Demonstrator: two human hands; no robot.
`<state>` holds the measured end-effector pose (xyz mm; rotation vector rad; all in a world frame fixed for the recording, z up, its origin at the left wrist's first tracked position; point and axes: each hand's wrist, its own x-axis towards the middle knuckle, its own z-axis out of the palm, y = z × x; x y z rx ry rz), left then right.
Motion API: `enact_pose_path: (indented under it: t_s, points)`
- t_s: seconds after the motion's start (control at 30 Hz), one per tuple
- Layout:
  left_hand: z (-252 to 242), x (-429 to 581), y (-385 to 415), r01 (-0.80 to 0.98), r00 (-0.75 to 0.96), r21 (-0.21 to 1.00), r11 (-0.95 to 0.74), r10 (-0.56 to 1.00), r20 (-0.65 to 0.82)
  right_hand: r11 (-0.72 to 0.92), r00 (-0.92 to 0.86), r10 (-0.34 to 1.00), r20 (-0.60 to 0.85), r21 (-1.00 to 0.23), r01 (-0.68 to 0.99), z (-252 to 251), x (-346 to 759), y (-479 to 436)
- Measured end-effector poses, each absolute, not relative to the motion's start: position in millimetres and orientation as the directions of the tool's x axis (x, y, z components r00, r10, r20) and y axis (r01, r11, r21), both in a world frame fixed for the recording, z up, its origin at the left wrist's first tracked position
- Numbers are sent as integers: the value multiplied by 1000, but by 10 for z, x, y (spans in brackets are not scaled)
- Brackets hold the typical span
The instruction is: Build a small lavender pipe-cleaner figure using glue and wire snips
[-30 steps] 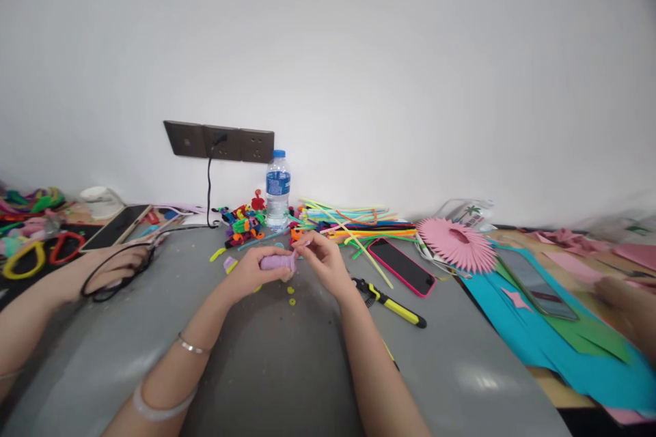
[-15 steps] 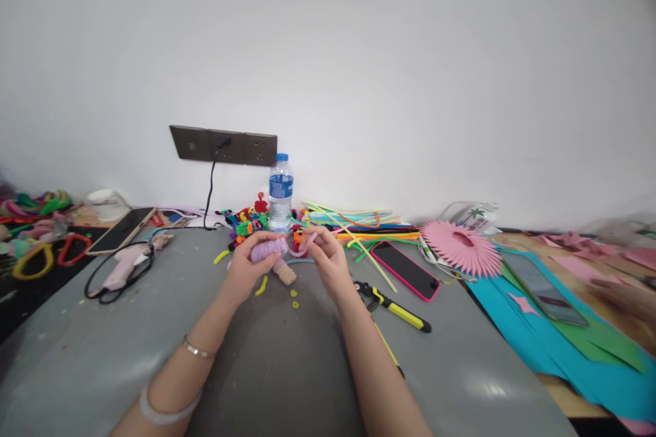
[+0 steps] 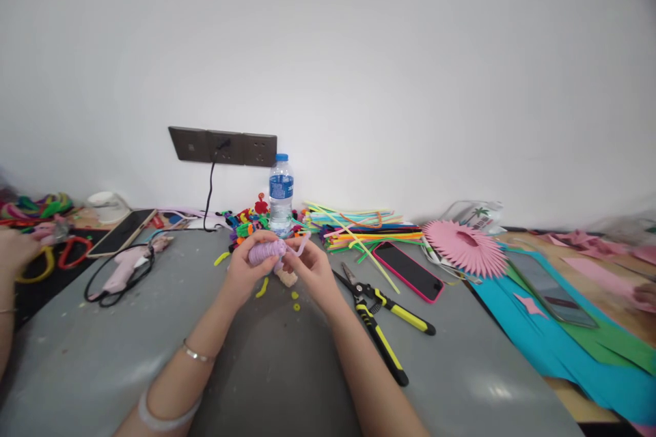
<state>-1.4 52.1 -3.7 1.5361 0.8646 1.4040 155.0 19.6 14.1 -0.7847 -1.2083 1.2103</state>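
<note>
My left hand point(image 3: 244, 274) is closed around a coiled bundle of lilac pipe cleaner point(image 3: 264, 252), held above the grey table mat. Close on its right, my right hand point(image 3: 311, 272) pinches the lilac pipe cleaner's loose end point(image 3: 303, 243), which sticks up past the fingertips. Beneath the hands lies a beige fuzzy piece point(image 3: 287, 278), partly hidden by my fingers. Short yellow pipe cleaner bits point(image 3: 262, 287) are scattered near it. Yellow-and-black pliers point(image 3: 382, 311) lie spread apart beside my right forearm.
A water bottle point(image 3: 281, 194) stands against the wall, amid colourful pipe cleaners point(image 3: 359, 225). A pink-cased phone point(image 3: 407, 272) and a pleated pink paper disc point(image 3: 465, 248) lie to the right. A corded pink glue gun point(image 3: 123, 270) lies left. Other people's hands point(image 3: 15, 252) show at both sides.
My right hand has moved left and down, closing in on the lilac coil. The pliers show more fully. Another person's hand has come into view at the far left.
</note>
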Motion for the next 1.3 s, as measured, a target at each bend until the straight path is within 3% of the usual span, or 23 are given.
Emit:
enact_pose_path:
  t_s: [0.27, 0.43, 0.67, 0.83, 0.97, 1.3]
  points:
    - [-69, 0, 502, -149, 170, 934, -326, 922, 349, 342, 86, 939, 332, -888, -306, 118, 1583, 220]
    - [-74, 0, 469, -130, 191, 947, -293, 930, 314, 365, 98, 931, 351, -892, -267, 87, 1552, 240]
    - [-111, 41, 476, -138, 63, 924, -356, 928, 367, 421, 108, 907, 407, -873, -249, 59, 1498, 239]
    - [-127, 98, 484, -158, -16, 906, -393, 918, 396, 458, 128, 887, 444, -881, -117, 25, 1486, 221]
    - [-126, 119, 491, -192, 28, 903, -384, 918, 396, 480, 125, 869, 480, -877, 31, -23, 1503, 222]
    - [-175, 64, 560, 21, -29, 933, -360, 932, 361, 606, -4, 773, 634, -738, 297, 45, 1563, 182]
